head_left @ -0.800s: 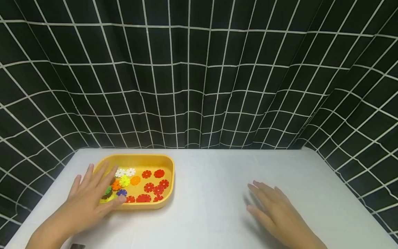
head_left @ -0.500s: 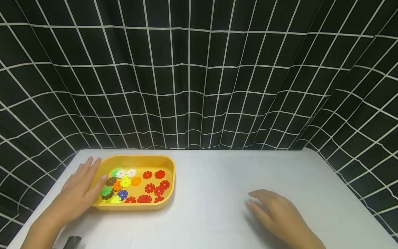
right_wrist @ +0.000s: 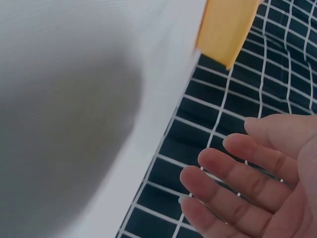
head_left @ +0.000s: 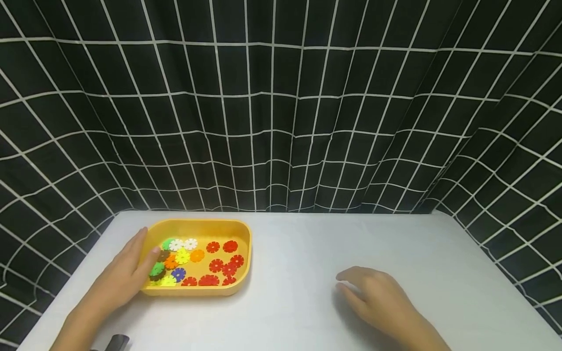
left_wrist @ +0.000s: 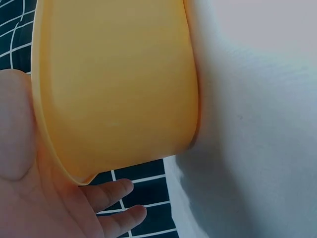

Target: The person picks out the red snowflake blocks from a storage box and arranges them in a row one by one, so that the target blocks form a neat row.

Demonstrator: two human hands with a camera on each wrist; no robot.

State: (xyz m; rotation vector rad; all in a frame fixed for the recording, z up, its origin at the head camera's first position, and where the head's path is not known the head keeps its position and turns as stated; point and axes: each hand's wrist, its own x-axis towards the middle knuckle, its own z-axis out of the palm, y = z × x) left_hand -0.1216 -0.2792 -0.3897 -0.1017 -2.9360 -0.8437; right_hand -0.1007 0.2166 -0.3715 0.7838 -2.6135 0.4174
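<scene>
A yellow tray [head_left: 202, 226] sits on the left of the white table. In it lie several flat, notched plastic discs: red ones [head_left: 208, 280] toward the right, then white [head_left: 190, 243], green [head_left: 157, 268], yellow [head_left: 182, 256], orange [head_left: 197, 256] and blue [head_left: 178, 274] ones at left. My left hand [head_left: 123, 278] is at the tray's left end, thumb over the rim. In the left wrist view its palm meets the rim of the tray [left_wrist: 119, 89], and two fingers [left_wrist: 124, 218] extend straight past the outer wall. Holding nothing, my right hand [head_left: 382, 297] hovers over the table with relaxed fingers [right_wrist: 218, 173].
A black curtain [head_left: 281, 122] with a white grid rises behind the table and along both sides. White cloth-like tabletop [head_left: 298, 273] stretches between the tray and my right hand. A small dark object [head_left: 117, 342] shows at the bottom edge, near the left forearm.
My left hand has drawn back from above the discs to the tray's left end, uncovering them. My right hand has shifted slightly left, its fingers bending a little more. The tray appears slightly farther right.
</scene>
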